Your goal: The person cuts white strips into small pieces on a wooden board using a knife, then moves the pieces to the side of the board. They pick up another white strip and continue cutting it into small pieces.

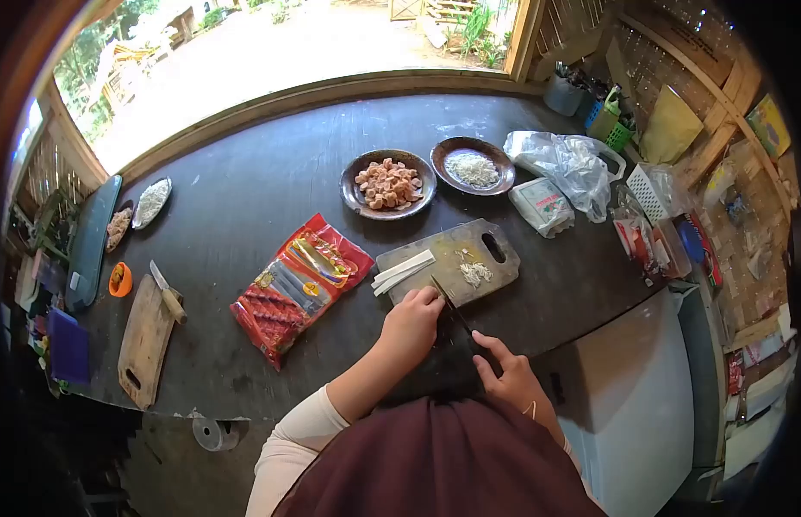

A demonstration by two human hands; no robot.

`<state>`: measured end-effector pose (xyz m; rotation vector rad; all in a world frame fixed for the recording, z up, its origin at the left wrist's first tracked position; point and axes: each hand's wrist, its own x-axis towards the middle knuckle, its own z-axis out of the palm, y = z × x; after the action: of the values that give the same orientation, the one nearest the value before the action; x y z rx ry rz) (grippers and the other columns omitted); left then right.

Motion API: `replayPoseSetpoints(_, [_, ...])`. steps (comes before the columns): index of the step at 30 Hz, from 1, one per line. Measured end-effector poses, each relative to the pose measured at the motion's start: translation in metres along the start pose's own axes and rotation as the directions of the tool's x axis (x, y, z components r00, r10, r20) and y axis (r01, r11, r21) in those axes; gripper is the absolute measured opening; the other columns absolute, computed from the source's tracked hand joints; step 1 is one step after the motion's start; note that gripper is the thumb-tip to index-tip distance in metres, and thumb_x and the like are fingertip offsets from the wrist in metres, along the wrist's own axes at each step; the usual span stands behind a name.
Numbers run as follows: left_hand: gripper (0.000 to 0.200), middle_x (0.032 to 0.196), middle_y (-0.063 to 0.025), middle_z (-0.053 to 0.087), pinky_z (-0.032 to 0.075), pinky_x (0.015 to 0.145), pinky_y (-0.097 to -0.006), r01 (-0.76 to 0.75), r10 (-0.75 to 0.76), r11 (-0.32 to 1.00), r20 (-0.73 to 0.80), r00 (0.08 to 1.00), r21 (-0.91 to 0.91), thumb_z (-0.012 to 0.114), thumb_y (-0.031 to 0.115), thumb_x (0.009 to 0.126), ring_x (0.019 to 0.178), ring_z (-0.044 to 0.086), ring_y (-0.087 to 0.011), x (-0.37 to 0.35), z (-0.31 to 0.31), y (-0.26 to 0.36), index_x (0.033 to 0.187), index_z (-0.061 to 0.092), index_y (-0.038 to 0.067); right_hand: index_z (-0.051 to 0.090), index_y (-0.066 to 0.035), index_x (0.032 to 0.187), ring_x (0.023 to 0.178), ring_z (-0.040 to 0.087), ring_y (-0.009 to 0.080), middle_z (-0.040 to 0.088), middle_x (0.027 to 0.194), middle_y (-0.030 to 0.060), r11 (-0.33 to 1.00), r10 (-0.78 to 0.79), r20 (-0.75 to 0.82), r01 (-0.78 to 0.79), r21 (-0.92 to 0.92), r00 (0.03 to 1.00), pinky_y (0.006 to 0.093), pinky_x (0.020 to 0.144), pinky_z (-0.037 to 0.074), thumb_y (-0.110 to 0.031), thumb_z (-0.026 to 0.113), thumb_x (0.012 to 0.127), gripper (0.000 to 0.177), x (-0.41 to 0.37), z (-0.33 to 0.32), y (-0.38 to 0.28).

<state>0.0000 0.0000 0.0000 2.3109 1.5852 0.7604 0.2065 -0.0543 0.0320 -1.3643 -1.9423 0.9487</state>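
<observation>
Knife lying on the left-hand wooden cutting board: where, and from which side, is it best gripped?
Probably by its wooden handle, coming from the near right: the handle slants that way, while the blade points away.

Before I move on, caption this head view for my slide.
Right hand holds a knife beside the left hand, at a cutting board bearing white strips and shreds.

Dark broad tabletop [236,207]: smooth, low sheen, pale scuffs. Rectangular brownish wooden chopping board with slotted handle [499,274]: matt, worn. Red printed plastic packet [302,289]: glossy, creased. Translucent whitish plastic bag [564,164]: shiny, crinkled. Maroon draped cloth [443,457]: matt.
</observation>
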Motion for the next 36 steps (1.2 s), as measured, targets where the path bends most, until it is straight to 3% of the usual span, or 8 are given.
replayPoseSetpoints(9, [0.031, 0.106, -0.0085, 0.061, 0.052, 0.085, -0.0354, -0.011, 0.011, 1.0, -0.012, 1.0, -0.002, 0.061, -0.001, 0.074, 0.101, 0.06, -0.0281, 0.002, 0.001, 0.002, 0.105, 0.067, 0.003, 0.055, -0.012, 0.131, 0.09, 0.063, 0.0441, 0.066, 0.096, 0.0277, 0.994, 0.114, 0.051, -0.113, -0.008, 0.992, 0.0453, 0.07, 0.054, -0.012, 0.06, 0.091, 0.04, 0.007, -0.005, -0.01])
replayPoseSetpoints(15, [0.03, 0.104, -0.0092, 0.062, 0.052, 0.086, -0.0354, -0.029, 0.029, 0.999, -0.02, 0.999, -0.015, 0.061, -0.001, 0.076, 0.101, 0.059, -0.0285, 0.002, 0.001, -0.002, 0.105, 0.068, 0.003, 0.055, -0.011, 0.131, 0.095, 0.064, 0.0426, 0.067, 0.097, 0.028, 0.998, 0.025, 0.018, -0.026, 0.062, 1.0, 0.0405, 0.076, 0.054, -0.012, 0.06, 0.091, 0.04, -0.006, -0.01, 0.0])
replayPoseSetpoints(21, [0.028, 0.104, -0.0092, 0.062, 0.052, 0.086, -0.036, -0.025, 0.023, 0.998, -0.029, 0.999, -0.049, 0.06, 0.0, 0.078, 0.099, 0.06, -0.0289, 0.002, 0.005, -0.007, 0.105, 0.069, 0.003, 0.055, -0.009, 0.13, 0.101, 0.066, 0.0402, 0.068, 0.101, 0.0269, 0.972, 0.21, 0.071, -0.216, 0.088, 0.975, 0.0353, 0.082, 0.052, -0.013, 0.061, 0.092, 0.038, 0.006, -0.007, -0.01])
replayPoseSetpoints(23, [0.027, 0.104, -0.0095, 0.062, 0.051, 0.086, -0.0364, -0.026, 0.024, 0.997, -0.027, 0.999, -0.077, 0.06, 0.0, 0.079, 0.099, 0.06, -0.0294, 0.002, 0.003, -0.007, 0.104, 0.069, 0.003, 0.055, -0.009, 0.132, 0.078, 0.063, 0.0121, 0.069, 0.085, 0.0094, 0.968, 0.191, 0.042, -0.195, 0.159, 0.981, 0.0262, 0.074, 0.049, -0.009, 0.06, 0.093, 0.039, 0.005, -0.002, -0.003])
replayPoseSetpoints(26, [0.026, 0.105, -0.0096, 0.062, 0.051, 0.086, -0.0368, -0.003, 0.003, 0.998, -0.01, 1.0, -0.068, 0.059, 0.0, 0.079, 0.1, 0.06, -0.0299, 0.002, -0.001, -0.003, 0.103, 0.07, 0.004, 0.055, -0.009, 0.132, 0.072, 0.053, 0.0074, 0.064, 0.08, 0.0041, 0.969, 0.164, -0.009, -0.16, 0.19, 0.986, 0.0231, 0.07, 0.046, -0.009, 0.06, 0.094, 0.038, 0.003, 0.002, 0.002])
replayPoseSetpoints(27, [0.026, 0.105, -0.0096, 0.062, 0.051, 0.086, -0.0368, 0.003, -0.004, 0.998, -0.008, 1.0, -0.069, 0.059, 0.0, 0.079, 0.1, 0.06, -0.0299, 0.002, 0.0, -0.004, 0.103, 0.07, 0.004, 0.055, -0.009, 0.132, 0.072, 0.053, 0.0074, 0.064, 0.08, 0.0041, 0.968, 0.166, -0.003, -0.163, 0.19, 0.986, 0.0231, 0.07, 0.046, -0.009, 0.06, 0.094, 0.038, 0.003, 0.0, -0.002])
replayPoseSetpoints(29, [0.027, 0.105, -0.0093, 0.062, 0.051, 0.087, -0.0369, 0.005, -0.005, 0.995, -0.002, 1.0, -0.096, 0.059, 0.0, 0.079, 0.101, 0.061, -0.0297, 0.002, 0.001, -0.005, 0.104, 0.07, 0.004, 0.055, -0.008, 0.131, 0.109, 0.066, 0.034, 0.068, 0.107, 0.0249, 0.936, 0.29, 0.048, -0.293, 0.195, 0.956, 0.0338, 0.089, 0.05, -0.012, 0.061, 0.093, 0.038, 0.002, -0.007, -0.015])
replayPoseSetpoints(36, [0.027, 0.105, -0.0091, 0.062, 0.051, 0.086, -0.0371, -0.007, 0.005, 0.994, -0.017, 1.0, -0.105, 0.059, 0.0, 0.08, 0.101, 0.061, -0.0295, 0.003, 0.001, -0.007, 0.104, 0.07, 0.005, 0.055, -0.008, 0.131, 0.109, 0.065, 0.035, 0.067, 0.109, 0.0249, 0.957, 0.213, 0.056, -0.22, 0.189, 0.975, 0.0346, 0.088, 0.05, -0.013, 0.061, 0.093, 0.039, 0.0, -0.005, -0.005])
